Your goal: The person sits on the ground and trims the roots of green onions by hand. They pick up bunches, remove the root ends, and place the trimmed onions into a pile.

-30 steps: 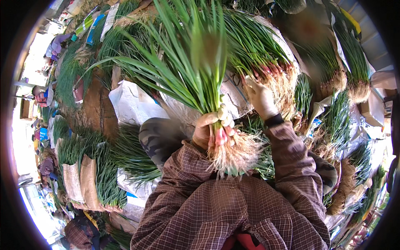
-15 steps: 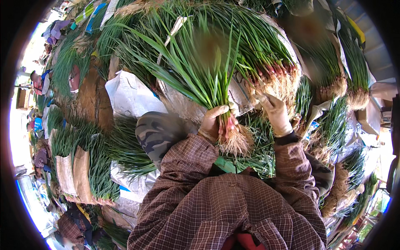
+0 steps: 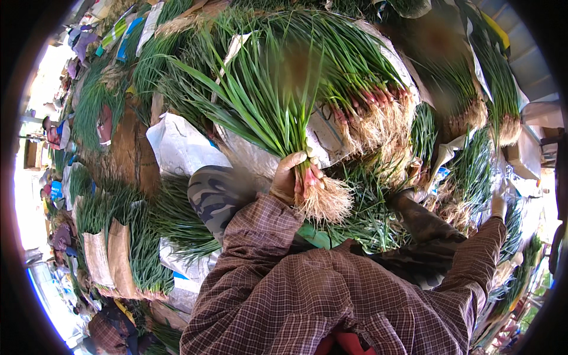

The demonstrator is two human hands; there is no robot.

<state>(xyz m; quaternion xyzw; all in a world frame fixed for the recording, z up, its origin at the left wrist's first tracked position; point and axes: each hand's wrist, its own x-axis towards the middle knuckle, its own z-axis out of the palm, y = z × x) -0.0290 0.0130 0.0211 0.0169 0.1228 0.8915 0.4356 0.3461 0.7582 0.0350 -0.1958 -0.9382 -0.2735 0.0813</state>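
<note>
My left hand (image 3: 286,175), in a pale glove, is closed around a bunch of green onions (image 3: 291,121) just above their reddish bases. The long leaves fan up and to the left, while the pale roots (image 3: 325,198) hang out below the fist. Far to the right, my right hand (image 3: 499,207) is stretched out beside a heap of green onions and pale wrapping. It looks small there, and its fingers are too hard to make out. A larger pile of green onions (image 3: 361,77) lies ahead, roots toward me.
More green onion bundles lie on both sides, some wrapped in tan sheets (image 3: 118,254). White sacking (image 3: 180,142) is spread at the left. Loose leaves cover the ground between my camouflage-clad knees (image 3: 216,192). A cardboard box (image 3: 523,155) stands at the right. Other people (image 3: 109,328) are at the far left.
My right hand has left the roots of the large pile and swung far out to the right. My left hand still holds its bunch, slightly further left in the picture.
</note>
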